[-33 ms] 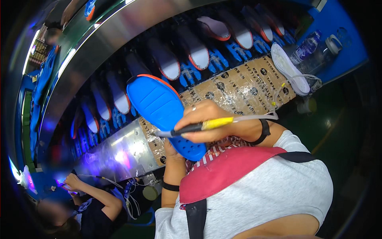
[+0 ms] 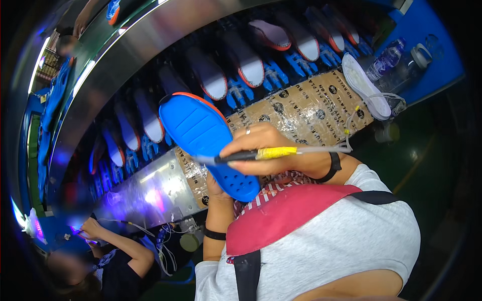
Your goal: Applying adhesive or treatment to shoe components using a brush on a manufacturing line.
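Observation:
My right hand [image 2: 258, 145] is closed around a tube-fed brush [image 2: 241, 156] with a black handle and a yellow wrapped section. A clear tube runs from the brush's rear end past my right wrist. The pale brush tip, blurred, lies across the narrow middle of a blue sole-shaped piece [image 2: 193, 125]. That piece has shallow grooves, holes at its heel and an orange edge at the toe. From below, my left hand [image 2: 215, 186] grips it near the heel, with most fingers hidden behind. The piece is tilted, its toe toward the far left.
Soles on blue holders [image 2: 249, 72] line the rack beyond the cardboard-covered ledge [image 2: 301, 108]. At the right lie a white sole [image 2: 364, 85], a purple-labelled bottle [image 2: 386, 60] and a clear jug [image 2: 420, 56]. A co-worker's arm [image 2: 123, 248] is at lower left, near a metal plate [image 2: 155, 190].
My right hand and the brush have shifted slightly, with the brush lying a little flatter and its tip a bit higher. The blue piece stays almost in place.

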Demonstrator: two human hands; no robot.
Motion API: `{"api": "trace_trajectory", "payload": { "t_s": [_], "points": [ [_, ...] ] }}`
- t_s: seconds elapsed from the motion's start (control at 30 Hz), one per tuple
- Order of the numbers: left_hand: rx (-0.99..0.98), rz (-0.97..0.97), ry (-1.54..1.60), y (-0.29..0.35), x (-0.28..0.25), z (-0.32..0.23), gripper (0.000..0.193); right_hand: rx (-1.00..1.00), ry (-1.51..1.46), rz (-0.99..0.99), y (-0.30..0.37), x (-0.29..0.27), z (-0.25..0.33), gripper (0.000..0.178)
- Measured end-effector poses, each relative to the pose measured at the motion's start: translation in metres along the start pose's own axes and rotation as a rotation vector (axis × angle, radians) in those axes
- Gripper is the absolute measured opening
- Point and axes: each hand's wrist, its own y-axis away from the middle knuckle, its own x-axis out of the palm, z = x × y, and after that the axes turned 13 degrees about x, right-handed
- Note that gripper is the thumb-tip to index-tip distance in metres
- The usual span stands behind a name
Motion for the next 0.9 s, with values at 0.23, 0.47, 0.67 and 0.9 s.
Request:
{"api": "trace_trajectory", "payload": {
  "t_s": [0.23, 0.47, 0.67, 0.9],
  "points": [
    [-0.015, -0.086, 0.065, -0.004, -0.020, 0.004, 0.064, -0.021, 0.105, 0.062, 0.015, 0.012, -0.003, 0.023],
    [0.094, -0.070, -0.010, -0.015, -0.019, -0.001, 0.073, 0.015, 0.194, -0.092, 0.020, 0.020, -0.007, 0.026],
    [0.213, 0.071, 0.121, -0.026, -0.015, -0.008, 0.080, 0.142, -0.074, 0.192, 0.030, 0.017, -0.008, 0.022],
    [0.260, 0.208, 0.148, -0.035, -0.020, -0.028, 0.063, 0.128, -0.001, 0.268, 0.028, 0.019, -0.004, 0.024]
  ]
}}
